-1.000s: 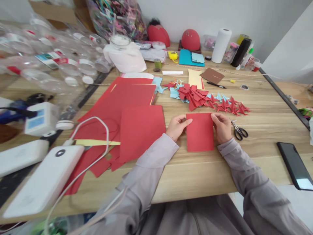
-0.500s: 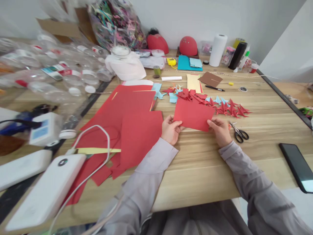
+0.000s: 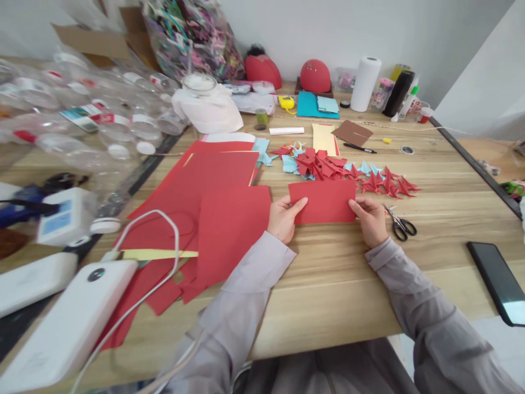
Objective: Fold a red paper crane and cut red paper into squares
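A red paper piece [image 3: 324, 203] is held up between both hands above the wooden table. My left hand [image 3: 284, 218] pinches its left edge, thumb on top, and my right hand [image 3: 370, 219] pinches the right edge the same way. Just behind the paper lies a heap of folded red paper figures [image 3: 322, 163], with light blue ones [image 3: 365, 168] among them. Black-handled scissors [image 3: 400, 223] rest right of my right hand. Large red sheets [image 3: 233, 230] are spread to the left of my left hand.
White power banks [image 3: 69, 323] with a cable lie at the left, near many plastic bottles [image 3: 74, 150]. A phone [image 3: 496, 282] is at the right edge. Tape measure [image 3: 286, 102], brown paper [image 3: 353, 132], pen [image 3: 360, 148] and white roll [image 3: 366, 85] sit farther back.
The red paper has tilted so that it looks shorter from front to back, and its far edge has come down, showing more of the red figures behind. Both hands still grip it.
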### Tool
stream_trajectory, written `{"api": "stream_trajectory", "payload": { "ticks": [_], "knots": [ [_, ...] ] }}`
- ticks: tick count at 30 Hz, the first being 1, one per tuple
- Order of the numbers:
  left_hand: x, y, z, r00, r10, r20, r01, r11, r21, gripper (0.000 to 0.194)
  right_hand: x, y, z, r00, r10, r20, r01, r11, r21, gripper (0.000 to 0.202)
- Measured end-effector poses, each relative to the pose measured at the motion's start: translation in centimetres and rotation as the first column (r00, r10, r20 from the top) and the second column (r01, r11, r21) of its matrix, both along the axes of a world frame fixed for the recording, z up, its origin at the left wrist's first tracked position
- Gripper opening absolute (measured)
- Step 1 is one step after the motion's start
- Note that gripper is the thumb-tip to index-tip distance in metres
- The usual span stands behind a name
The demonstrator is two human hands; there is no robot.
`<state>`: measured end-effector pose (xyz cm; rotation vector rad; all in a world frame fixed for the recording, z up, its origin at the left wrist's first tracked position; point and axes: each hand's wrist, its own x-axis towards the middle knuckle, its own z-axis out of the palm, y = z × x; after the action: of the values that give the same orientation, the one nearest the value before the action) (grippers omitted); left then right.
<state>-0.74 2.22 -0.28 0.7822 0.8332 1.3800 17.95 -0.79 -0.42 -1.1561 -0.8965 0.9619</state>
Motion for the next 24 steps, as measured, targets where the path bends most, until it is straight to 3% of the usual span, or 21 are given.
{"api": "stream_trajectory", "payload": {
  "ticks": [19, 24],
  "knots": [
    [0.00, 0.09, -0.52, 0.999, 0.025, -0.031, -0.024, 1.000, 0.013, 0.034, 0.10, -0.08, 0.18, 0.995, -0.014, 0.104, 0.014, 1.000, -0.004, 0.023],
    [0.02, 0.19, -0.89, 0.994, 0.036, -0.101, -0.034, 0.999, 0.021, 0.031, 0.34, 0.03, -0.12, 0.980, -0.017, 0.197, 0.020, 1.000, -0.011, 0.027]
  ]
}}
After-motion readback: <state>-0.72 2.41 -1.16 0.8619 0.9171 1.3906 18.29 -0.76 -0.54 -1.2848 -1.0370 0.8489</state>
